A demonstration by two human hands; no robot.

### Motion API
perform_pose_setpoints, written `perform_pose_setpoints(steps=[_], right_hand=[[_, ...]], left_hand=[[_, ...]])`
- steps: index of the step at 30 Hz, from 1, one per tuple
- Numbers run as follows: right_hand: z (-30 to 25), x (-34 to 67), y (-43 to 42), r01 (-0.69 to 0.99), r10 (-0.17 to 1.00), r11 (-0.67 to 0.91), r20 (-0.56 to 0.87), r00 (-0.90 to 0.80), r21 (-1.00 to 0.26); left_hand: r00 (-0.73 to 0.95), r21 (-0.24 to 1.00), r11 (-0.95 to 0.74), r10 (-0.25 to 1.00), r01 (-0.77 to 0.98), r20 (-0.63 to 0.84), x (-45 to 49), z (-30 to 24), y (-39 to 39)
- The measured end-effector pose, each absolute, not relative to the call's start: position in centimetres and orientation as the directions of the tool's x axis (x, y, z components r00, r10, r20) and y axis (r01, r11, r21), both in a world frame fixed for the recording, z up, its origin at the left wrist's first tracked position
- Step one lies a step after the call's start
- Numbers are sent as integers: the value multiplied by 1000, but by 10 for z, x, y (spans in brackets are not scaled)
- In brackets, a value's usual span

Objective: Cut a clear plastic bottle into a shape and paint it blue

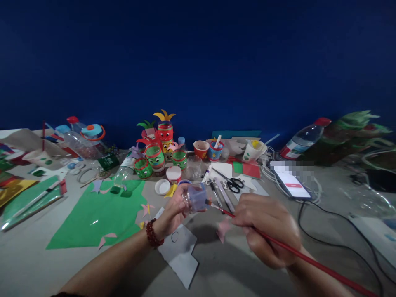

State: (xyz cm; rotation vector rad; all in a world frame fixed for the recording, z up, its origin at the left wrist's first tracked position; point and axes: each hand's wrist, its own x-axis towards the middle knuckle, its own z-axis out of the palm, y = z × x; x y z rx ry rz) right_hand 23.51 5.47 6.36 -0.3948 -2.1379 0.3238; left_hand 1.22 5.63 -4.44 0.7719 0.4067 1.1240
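My left hand (173, 211) is closed around a small clear plastic cup (194, 198) with pale purple colour on it, held sideways above the table. My right hand (268, 230) grips a long red-handled paintbrush (278, 243). The brush tip touches the side of the cup. A red bead bracelet (152, 233) sits on my left wrist. Beneath the hands lie white paper pieces (181, 249) and a small pink paper cutout (223, 229).
A large green sheet (95, 218) lies at left. Decorated green and red cups (154, 156), paint cups (213, 150), scissors (234, 184), a lit phone (292, 185) with cables, and a red-capped plastic bottle (305, 140) stand behind. A dark blue wall rises beyond the table.
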Motion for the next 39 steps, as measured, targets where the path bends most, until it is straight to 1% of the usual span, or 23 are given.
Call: perform_pose_setpoints(steps=[3, 6, 11, 16, 20, 23, 29, 31, 34, 37, 39], right_hand=[[63, 236, 52, 161, 422, 900, 714, -559, -405], [64, 236, 51, 145, 426, 896, 720, -548, -419], [63, 234, 54, 161, 413, 907, 743, -526, -390], [62, 234, 54, 143, 423, 896, 706, -568, -421], [61, 233, 55, 131, 407, 907, 750, -521, -401], [59, 232, 56, 150, 412, 906, 743, -527, -396], [60, 233, 53, 122, 442, 879, 691, -571, -461], [61, 235, 53, 106, 453, 872, 704, -547, -478], [63, 237, 53, 83, 490, 853, 736, -468, -515], [60, 241, 55, 58, 557, 808, 727, -401, -586], [57, 244, 58, 53, 614, 763, 695, -374, -645]], left_hand=[[397, 706, 241, 916, -666, 62, 13, -45, 56], [393, 692, 246, 918, -679, 60, 13, -45, 56], [381, 714, 221, 922, -665, 69, 14, -45, 56], [378, 696, 228, 923, -681, 68, 14, -49, 56], [384, 708, 215, 919, -673, 86, 14, -49, 56], [384, 722, 203, 919, -662, 93, 14, -48, 56], [391, 730, 207, 916, -652, 88, 14, -47, 55], [393, 739, 201, 915, -643, 93, 14, -46, 55], [398, 784, 162, 910, -599, 116, 12, -45, 55], [413, 828, 126, 901, -546, 135, 11, -46, 56], [434, 839, 125, 890, -530, 142, 10, -46, 56]])
